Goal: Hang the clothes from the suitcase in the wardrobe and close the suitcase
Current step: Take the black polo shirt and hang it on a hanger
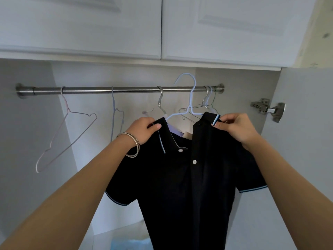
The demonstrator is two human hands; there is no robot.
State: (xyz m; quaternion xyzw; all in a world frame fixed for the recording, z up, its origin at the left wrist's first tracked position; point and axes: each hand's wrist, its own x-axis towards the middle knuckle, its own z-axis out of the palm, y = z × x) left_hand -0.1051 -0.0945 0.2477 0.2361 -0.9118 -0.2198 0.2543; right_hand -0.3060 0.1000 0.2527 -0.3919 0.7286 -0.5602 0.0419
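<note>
Black polo shirt (180,186) with pale blue trim on collar and sleeve hems is held up in front of the open wardrobe, below the steel rail (119,89). The shirt's lower part runs off the bottom edge of the frame, so its hem is not visible.

Left hand (144,131) grips the shirt at the left shoulder and collar, thumb lying on the front of the fabric and fingers curled behind it. Bangles (132,144) sit on the left wrist. Right hand (236,128) pinches the right collar tip at its striped edge between thumb and fingers; the fingertips are partly covered by the collar.

White hanger (191,98) rises from the shirt's neck opening. Its hook stands in front of and above the rail; whether the hook touches the rail cannot be determined. The hanger's shoulders are hidden inside the shirt.

On the rail:
- a pink wire hanger (62,139) near the left end, tilted, bare;
- a pale blue hanger (115,120) seen edge-on, its outline hard to make out;
- a metal hanger (160,103) near the middle, its lower part hidden behind the shirt and left hand;
- a cluster of metal hangers (207,103) at the right end, overlapping, so their count is unclear.

Light-coloured garments (177,131) show only as slivers behind the collar. A door hinge (268,110) is fixed on the right panel. A blurred bluish object (129,244) sits at the bottom edge; its identity cannot be determined.
</note>
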